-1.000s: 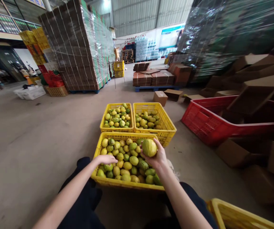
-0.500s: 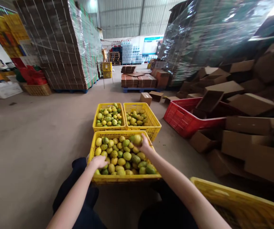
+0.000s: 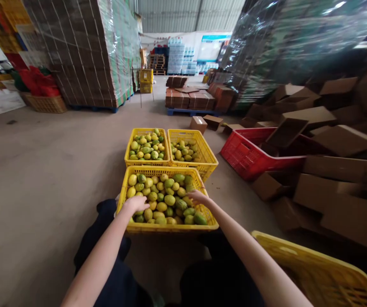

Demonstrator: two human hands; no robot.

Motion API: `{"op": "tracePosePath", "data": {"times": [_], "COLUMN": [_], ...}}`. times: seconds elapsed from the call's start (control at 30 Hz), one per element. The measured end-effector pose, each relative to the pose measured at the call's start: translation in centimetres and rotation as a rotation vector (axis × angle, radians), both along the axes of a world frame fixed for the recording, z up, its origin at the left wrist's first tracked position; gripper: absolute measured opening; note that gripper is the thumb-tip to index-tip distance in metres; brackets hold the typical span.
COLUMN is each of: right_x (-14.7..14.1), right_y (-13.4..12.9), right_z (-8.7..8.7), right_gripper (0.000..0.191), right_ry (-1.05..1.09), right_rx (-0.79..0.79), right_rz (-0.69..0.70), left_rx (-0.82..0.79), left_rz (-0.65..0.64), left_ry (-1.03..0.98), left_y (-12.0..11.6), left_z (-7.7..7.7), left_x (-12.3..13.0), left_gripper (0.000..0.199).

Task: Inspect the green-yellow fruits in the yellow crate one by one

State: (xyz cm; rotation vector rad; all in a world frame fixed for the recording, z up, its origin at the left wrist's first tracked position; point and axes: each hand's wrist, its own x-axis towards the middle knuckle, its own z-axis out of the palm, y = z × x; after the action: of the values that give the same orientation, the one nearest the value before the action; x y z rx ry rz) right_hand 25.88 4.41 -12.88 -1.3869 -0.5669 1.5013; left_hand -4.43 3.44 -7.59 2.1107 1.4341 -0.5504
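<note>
A yellow plastic crate (image 3: 170, 227) in front of me holds many oval yellow-green fruits (image 3: 170, 200), some greener than others. My left hand (image 3: 138, 204) hovers at the crate's left side, fingers stretched over the fruits and apparently holding nothing. At the right side, my right hand (image 3: 198, 197) is also open, its fingers reaching inward just above the fruits. A large green fruit (image 3: 179, 178) lies near the far wall. The fruits directly under both hands are partly hidden.
Two more yellow crates, a left one (image 3: 126, 149) and a right one (image 3: 209, 162), stand behind with similar fruits. A red crate (image 3: 241, 155) and loose cardboard boxes (image 3: 333, 179) lie to the right. Another yellow crate (image 3: 318, 260) is close at lower right. Wrapped pallet stacks (image 3: 74, 55) rise farther back.
My right hand has let go of a green-yellow fruit near the crate's far right and drawn back toward me. My left hand has shifted slightly right. The camera view has tilted down.
</note>
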Motion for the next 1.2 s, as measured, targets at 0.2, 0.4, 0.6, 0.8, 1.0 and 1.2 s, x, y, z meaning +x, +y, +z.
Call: {"op": "tracePosePath", "data": {"times": [0.2,0.4,0.6,0.8,1.0,1.2], "right_x": [-3.4,-6.8,-9.3,-9.4,-8.0,-5.6], "right_y": [-0.4,0.4,1.6,2.0,2.4,0.2], "right_z": [-4.7,-7.9,-10.9,-11.3,-6.6,4.4], "right_gripper": [0.035,0.040,0.058,0.058,0.057,0.045], "right_ry": [-0.668,-1.179,-1.507,-1.546,-1.318,-0.581], "right_rx": [-0.052,0.007,-0.014,-0.004,0.037,0.182], "right_rz": [0.335,0.643,0.813,0.818,0.669,0.302], "left_rx": [0.002,0.009,-0.005,0.026,-0.008,-0.044], "left_rz": [0.031,0.076,0.142,0.169,0.136,0.119], "left_ry": [-0.011,-0.008,-0.034,-0.037,-0.009,0.005], "left_y": [0.5,0.9,1.3,1.5,1.4,1.2], "left_z": [1.5,2.5,2.0,2.2,2.6,2.3], "left_x": [-0.4,-1.5,-2.8,-3.5,-2.8,-2.1], "left_gripper": [0.050,0.049,0.048,0.044,0.046,0.043]}}
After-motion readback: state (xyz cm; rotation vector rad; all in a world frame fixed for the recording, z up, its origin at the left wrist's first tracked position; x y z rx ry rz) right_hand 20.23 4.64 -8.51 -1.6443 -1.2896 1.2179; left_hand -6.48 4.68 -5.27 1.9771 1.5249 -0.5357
